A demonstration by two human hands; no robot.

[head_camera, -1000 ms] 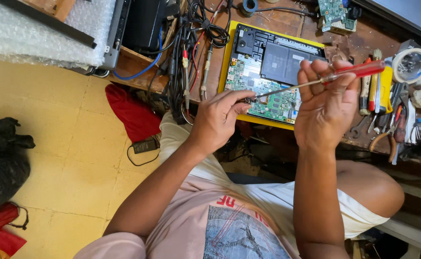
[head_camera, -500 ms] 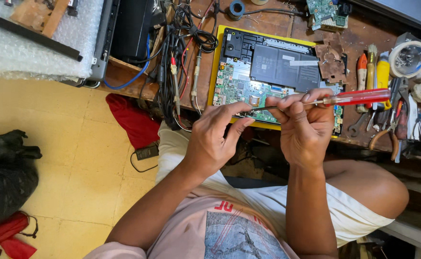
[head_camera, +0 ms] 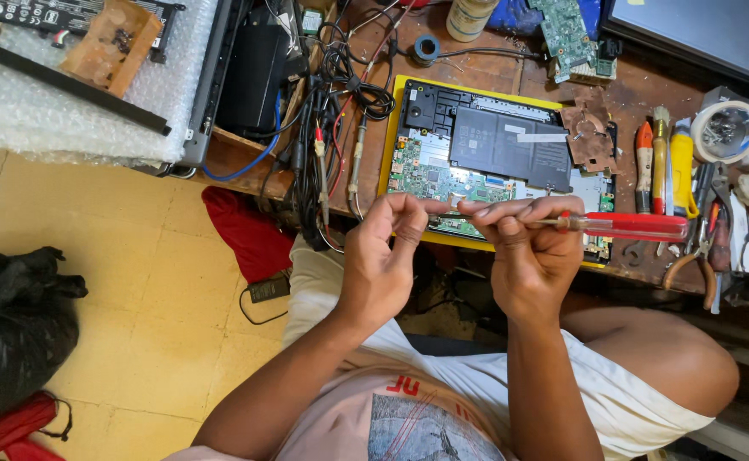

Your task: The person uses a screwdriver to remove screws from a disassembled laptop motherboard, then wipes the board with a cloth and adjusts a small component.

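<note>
My right hand (head_camera: 532, 256) grips a screwdriver with a clear red handle (head_camera: 635, 225), held level, its handle pointing right. My left hand (head_camera: 387, 256) is raised beside it, fingertips pinched at the tip end of the metal shaft, which is mostly hidden by my fingers. Both hands hover above the near edge of an opened laptop (head_camera: 494, 158) with its green circuit board and black battery exposed, lying on a yellow sheet on the wooden bench (head_camera: 468, 72).
Several hand tools, pliers and a tape roll (head_camera: 729, 128) lie at the bench's right. A bundle of cables (head_camera: 332, 111) hangs at the left edge, beside bubble wrap (head_camera: 67, 102). A red cloth (head_camera: 246, 230) and black bag (head_camera: 16, 324) lie on the yellow floor.
Both hands have lowered toward me, from over the laptop's board to its near edge. The screwdriver went from tilted to level. The left fingers stayed at its tip.
</note>
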